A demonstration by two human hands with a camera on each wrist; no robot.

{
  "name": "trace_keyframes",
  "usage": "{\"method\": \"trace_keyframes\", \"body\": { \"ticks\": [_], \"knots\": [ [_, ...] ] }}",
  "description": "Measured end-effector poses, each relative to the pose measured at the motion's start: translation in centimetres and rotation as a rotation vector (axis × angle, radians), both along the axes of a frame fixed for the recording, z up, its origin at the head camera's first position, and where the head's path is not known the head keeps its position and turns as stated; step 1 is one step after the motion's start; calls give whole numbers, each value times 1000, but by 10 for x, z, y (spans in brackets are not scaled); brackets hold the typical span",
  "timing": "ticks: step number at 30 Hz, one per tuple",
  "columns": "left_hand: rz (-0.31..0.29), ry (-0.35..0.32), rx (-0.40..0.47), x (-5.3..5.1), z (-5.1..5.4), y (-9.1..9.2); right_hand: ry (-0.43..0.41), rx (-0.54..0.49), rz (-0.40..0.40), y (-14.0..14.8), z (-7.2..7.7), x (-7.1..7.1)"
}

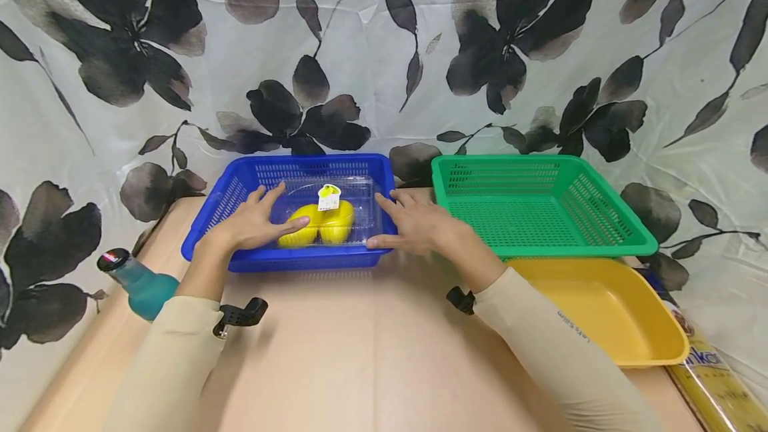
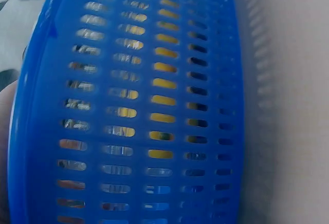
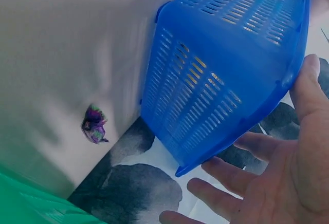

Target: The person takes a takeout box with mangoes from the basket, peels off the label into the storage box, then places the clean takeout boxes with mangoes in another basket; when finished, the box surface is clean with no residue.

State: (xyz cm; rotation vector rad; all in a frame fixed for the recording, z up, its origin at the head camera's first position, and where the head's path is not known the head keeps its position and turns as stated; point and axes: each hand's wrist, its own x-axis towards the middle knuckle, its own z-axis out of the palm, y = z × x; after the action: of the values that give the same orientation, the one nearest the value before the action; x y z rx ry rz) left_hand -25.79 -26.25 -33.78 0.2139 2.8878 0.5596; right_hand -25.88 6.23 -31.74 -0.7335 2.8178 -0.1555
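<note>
A clear plastic box (image 1: 367, 212) with yellow, ribbed, fruit-like pieces (image 1: 336, 224) and a white label (image 1: 329, 200) lies in the blue basket (image 1: 312, 260). Over the basket's left part is my left hand (image 1: 249, 222), fingers spread, its thumb reaching over the box. My right hand (image 1: 420, 222) is at the basket's right edge with extended fingers; in the right wrist view its thumb and fingertips lie along the blue rim. The left wrist view shows mostly the basket's slotted wall (image 2: 139, 106), with yellow behind the slots.
Right of the blue basket stands a green basket (image 1: 600, 252), with a yellow tray (image 1: 600, 312) in front. A yellow package (image 1: 714, 379) lies at far right. Far left is a teal bottle (image 1: 150, 292) with a dark cap. A small purple crumpled thing (image 3: 94, 125) lies on the table.
</note>
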Motion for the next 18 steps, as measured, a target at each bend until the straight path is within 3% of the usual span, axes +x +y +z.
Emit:
{"method": "trace_keyframes", "body": {
  "ticks": [9,18],
  "knots": [
    [-13,-105,131,-10,-8,1,-66,-67,14,9,-4,-1],
    [0,-115,106,-15,-6,-8,-58,-90,-54,3,-5,-1]
  ]
}}
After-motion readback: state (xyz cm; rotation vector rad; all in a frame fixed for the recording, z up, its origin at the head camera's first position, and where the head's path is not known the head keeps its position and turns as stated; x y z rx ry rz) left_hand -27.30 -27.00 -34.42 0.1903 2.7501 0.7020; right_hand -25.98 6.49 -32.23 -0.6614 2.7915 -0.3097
